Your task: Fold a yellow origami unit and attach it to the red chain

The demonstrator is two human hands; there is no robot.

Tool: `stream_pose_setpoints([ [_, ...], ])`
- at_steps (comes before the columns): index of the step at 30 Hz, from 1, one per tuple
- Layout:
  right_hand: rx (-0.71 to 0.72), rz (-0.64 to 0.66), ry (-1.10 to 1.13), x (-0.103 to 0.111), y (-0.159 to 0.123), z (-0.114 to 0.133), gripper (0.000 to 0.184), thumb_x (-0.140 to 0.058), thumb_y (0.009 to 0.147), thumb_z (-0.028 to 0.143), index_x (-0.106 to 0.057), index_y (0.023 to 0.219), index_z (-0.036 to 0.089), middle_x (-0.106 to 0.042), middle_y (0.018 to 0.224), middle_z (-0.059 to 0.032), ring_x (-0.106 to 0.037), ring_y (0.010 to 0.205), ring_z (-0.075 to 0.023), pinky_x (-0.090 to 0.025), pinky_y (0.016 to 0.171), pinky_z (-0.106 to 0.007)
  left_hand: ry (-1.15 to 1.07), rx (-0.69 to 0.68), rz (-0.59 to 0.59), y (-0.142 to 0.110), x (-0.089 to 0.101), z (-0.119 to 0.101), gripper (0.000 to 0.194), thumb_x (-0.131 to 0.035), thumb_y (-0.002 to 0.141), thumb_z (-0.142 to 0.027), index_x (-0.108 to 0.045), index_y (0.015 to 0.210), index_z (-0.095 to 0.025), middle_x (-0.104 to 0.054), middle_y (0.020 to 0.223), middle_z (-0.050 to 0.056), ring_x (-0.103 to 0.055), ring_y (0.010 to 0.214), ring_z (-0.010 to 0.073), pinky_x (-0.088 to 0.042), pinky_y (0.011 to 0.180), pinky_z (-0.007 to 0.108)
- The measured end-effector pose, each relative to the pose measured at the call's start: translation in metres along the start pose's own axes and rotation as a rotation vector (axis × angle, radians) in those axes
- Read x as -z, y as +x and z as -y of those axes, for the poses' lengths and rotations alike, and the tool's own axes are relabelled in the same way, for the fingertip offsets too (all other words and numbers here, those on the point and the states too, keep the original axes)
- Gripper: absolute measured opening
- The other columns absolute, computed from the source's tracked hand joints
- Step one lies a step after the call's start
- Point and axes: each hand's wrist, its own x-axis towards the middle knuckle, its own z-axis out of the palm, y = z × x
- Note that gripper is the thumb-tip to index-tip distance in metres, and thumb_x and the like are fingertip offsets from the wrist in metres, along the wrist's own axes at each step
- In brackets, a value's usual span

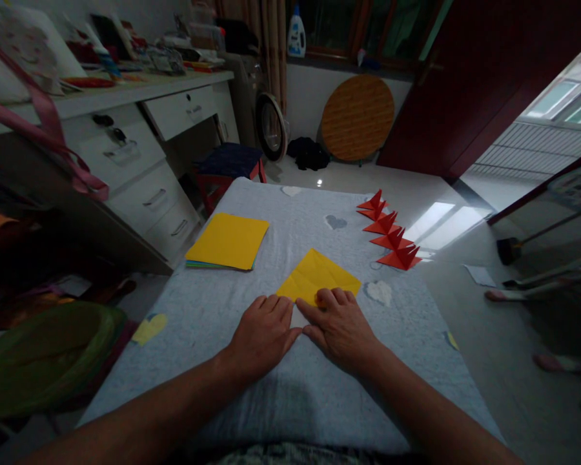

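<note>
A square of yellow origami paper (314,274) lies turned like a diamond on the cloth-covered table, with crease lines across it. Its near corner is partly folded, and a pale underside shows between my hands. My left hand (264,329) has its fingers bent together over the paper's left near edge, thumb pointing inward. On the other side, my right hand (341,326) presses the near edge with thumb and index finger, the remaining fingers curled on the sheet. The thumbs almost meet at the near corner. What lies under the fingers is hidden.
A stack of coloured paper (230,240), yellow on top, lies at the table's left. Several red folded paper pieces (392,236) stand in a row along the right edge. Beyond the table are a stool (230,161), a white desk (126,139) and a round wooden board (358,116).
</note>
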Motion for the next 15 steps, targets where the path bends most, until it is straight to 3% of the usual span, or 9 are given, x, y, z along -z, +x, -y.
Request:
stream_pose_setpoints([
  [8,0.009,0.006,-0.019,0.003,-0.003,-0.002,0.047,-0.054,0.095,0.05,-0.052,0.139,0.032,-0.059,0.118,-0.0091,-0.049,0.102,-0.028,-0.036,0.088,-0.043,0.12,0.093,0.021,-0.003,0.003,-0.003,0.028,-0.058,0.092,-0.034,-0.07,0.095,-0.008,-0.065,0.093,0.013,-0.057,0.089,0.0287,-0.045,0.077,0.043],
  [15,-0.006,-0.062,-0.026,0.0,-0.031,-0.019,0.044,-0.061,0.093,0.041,-0.057,0.134,0.026,-0.06,0.127,-0.0097,-0.051,0.111,-0.0295,-0.039,0.092,-0.045,0.161,0.104,0.058,-0.005,0.003,-0.002,0.033,-0.054,0.093,-0.037,-0.07,0.095,-0.008,-0.065,0.093,0.015,-0.056,0.089,0.0295,-0.045,0.079,0.044],
])
